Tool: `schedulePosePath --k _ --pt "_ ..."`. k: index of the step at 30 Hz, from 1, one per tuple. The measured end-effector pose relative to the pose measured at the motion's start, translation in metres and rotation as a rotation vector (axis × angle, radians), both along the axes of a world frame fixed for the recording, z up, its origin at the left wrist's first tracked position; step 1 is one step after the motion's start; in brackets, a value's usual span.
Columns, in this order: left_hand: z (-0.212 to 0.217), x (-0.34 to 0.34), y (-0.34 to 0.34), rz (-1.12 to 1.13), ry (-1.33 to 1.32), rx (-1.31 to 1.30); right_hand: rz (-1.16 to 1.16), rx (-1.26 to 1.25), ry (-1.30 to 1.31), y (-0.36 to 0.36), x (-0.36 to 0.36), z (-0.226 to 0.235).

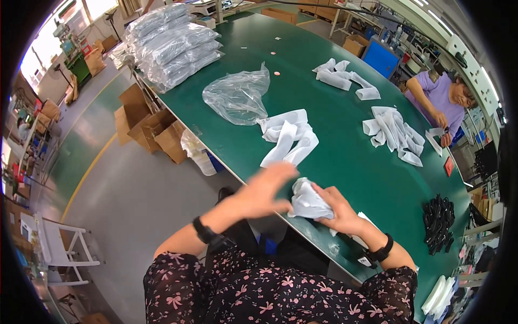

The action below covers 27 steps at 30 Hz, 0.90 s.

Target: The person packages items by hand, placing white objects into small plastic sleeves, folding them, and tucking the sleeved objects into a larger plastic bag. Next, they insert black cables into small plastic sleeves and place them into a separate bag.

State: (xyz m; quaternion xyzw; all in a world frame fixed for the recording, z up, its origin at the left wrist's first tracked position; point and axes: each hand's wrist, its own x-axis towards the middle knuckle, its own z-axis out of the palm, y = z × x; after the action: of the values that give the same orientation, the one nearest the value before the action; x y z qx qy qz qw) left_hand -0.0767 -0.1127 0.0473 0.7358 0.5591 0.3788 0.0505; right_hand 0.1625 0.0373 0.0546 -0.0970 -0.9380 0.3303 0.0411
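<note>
A bundle of white, thin-looking sleeves or pouches (308, 200) is gripped in my right hand (340, 210), just above the table's near edge. My left hand (264, 189) is beside it on the left, fingers stretched out and apart, a little blurred by motion, holding nothing. Just beyond my hands lies a loose group of the same white pieces (291, 135) on the green table (334, 140). A crumpled clear plastic bag (237, 97) touches that group's far left end. Under my right wrist are white pieces, partly hidden by the arm.
Stacked clear-bagged white packs (172, 46) stand at the far left corner. More white pieces (396, 132) lie to the right, near a co-worker in purple (440, 100) across the table. A heap of black cords or straps (438, 224) is at right. Open cardboard boxes (156, 129) stand on the floor.
</note>
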Motion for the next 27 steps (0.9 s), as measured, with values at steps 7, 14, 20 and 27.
schedulePosePath --k 7,14,20,27 --pt "-0.033 -0.204 0.052 1.222 -0.52 -0.003 -0.044 -0.253 0.123 0.022 -0.103 0.046" --pt "-0.047 -0.226 0.07 0.835 -0.722 -0.097 0.147 -0.283 0.103 0.032 -0.256 0.023" --pt "-0.035 -0.209 0.031 0.619 -0.43 0.099 0.158 -0.349 0.025 0.043 -0.294 -0.015" --pt "0.009 -0.167 0.007 0.598 -0.553 -0.083 -0.404 -0.683 0.127 0.038 -0.3 -0.01"
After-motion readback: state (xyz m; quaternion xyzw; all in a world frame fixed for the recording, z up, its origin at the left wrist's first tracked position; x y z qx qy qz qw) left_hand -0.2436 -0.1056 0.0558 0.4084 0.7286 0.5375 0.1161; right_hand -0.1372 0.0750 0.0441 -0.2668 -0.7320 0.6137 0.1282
